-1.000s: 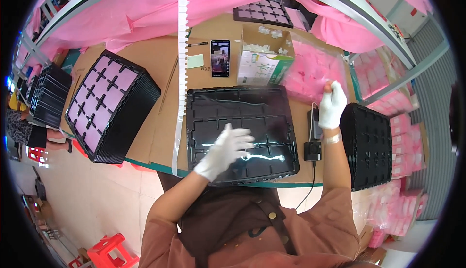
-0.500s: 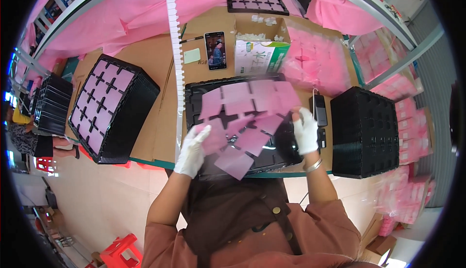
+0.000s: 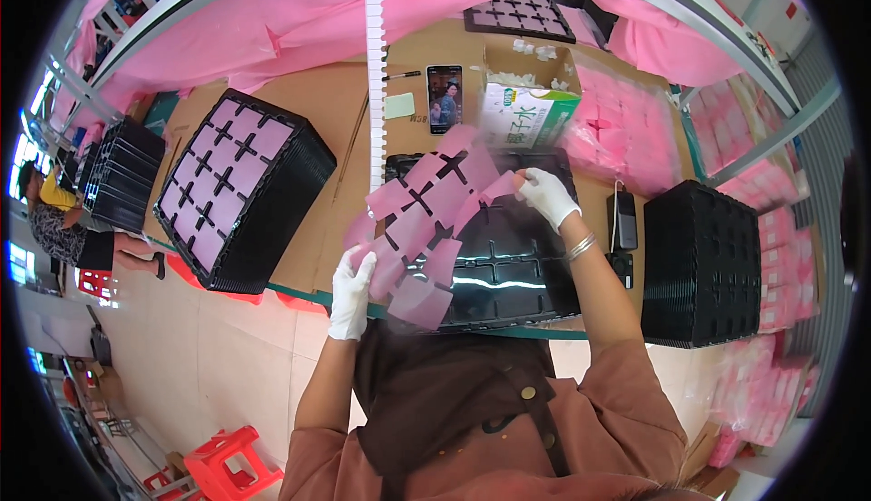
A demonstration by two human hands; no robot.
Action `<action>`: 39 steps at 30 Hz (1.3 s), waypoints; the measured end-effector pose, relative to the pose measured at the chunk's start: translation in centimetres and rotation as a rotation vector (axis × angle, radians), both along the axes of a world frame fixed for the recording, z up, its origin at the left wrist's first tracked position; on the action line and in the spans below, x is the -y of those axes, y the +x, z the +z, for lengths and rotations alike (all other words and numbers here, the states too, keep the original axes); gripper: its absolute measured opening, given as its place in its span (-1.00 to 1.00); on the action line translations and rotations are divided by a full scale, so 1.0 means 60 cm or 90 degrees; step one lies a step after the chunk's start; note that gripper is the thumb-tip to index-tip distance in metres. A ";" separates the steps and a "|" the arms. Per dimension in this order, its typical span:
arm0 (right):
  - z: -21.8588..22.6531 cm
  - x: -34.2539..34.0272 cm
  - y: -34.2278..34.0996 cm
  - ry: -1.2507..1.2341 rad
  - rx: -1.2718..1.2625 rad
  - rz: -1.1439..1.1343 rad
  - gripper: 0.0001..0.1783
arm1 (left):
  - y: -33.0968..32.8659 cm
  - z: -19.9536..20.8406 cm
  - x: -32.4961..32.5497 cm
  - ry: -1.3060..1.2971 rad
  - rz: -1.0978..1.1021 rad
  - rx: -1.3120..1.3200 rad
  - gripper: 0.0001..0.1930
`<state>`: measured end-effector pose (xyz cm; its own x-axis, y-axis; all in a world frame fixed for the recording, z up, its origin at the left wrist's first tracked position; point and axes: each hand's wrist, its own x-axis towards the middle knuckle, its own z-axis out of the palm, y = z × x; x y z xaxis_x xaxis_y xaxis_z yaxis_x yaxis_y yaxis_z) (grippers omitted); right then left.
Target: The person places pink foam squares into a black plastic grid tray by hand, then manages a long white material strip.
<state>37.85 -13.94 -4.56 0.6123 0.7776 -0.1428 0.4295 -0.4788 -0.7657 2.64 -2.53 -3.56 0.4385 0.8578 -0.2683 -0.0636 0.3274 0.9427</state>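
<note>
A thin pink sheet (image 3: pixel 437 200) with cross-shaped cut-outs hangs slanted and slightly crumpled between my white-gloved hands. My left hand (image 3: pixel 352 294) pinches its lower left part. With bare fingertips showing through the glove, my right hand (image 3: pixel 550 198) grips a flap at the sheet's right edge. Under the sheet lies a glossy black moulded tray (image 3: pixel 522 270) with raised cross shapes; its left part is covered by the sheet.
Left stands a stack of black trays (image 3: pixel 304 170) topped with pink pieces; right, another black stack (image 3: pixel 703 265). Behind are a lit phone (image 3: pixel 445 100), a carton of white scraps (image 3: pixel 529 113) and bagged pink sheets (image 3: pixel 621 125). A power bank (image 3: pixel 622 220) lies near my right arm.
The sheet has swung from spread wide over the tray to a steeper slant at its left. My right hand has lifted its edge upward and inward, baring more tray. The view has also shifted.
</note>
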 end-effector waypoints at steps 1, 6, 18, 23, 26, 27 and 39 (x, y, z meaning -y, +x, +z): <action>0.008 -0.006 -0.012 0.044 -0.105 -0.005 -0.41 | -0.003 0.002 0.002 -0.001 0.004 0.001 -0.64; 0.051 0.015 -0.037 0.174 -0.361 0.049 -0.46 | -0.006 0.007 0.011 0.003 -0.023 -0.042 -0.62; 0.017 0.312 -0.069 -0.004 -0.101 -0.084 -0.71 | 0.087 0.001 -0.013 0.070 -0.238 -0.160 -0.51; 0.054 0.306 -0.126 -0.058 0.115 -0.038 -0.69 | 0.115 -0.016 -0.052 0.175 -0.261 -0.241 -0.53; 0.054 0.306 -0.139 -0.064 0.151 -0.034 -0.70 | 0.129 -0.016 -0.061 0.223 -0.240 -0.259 -0.53; 0.056 0.307 -0.142 -0.073 0.151 -0.032 -0.69 | 0.133 -0.014 -0.061 0.268 -0.233 -0.281 -0.53; 0.045 0.314 -0.142 -0.059 0.058 -0.105 -0.64 | 0.140 -0.017 -0.056 0.330 -0.165 -0.334 -0.45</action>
<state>29.33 -32.76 -1.87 0.7437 0.6521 -0.1469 0.4054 -0.6147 -0.6766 11.06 0.82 -4.58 0.5685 0.8178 -0.0895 0.4517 -0.2194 0.8648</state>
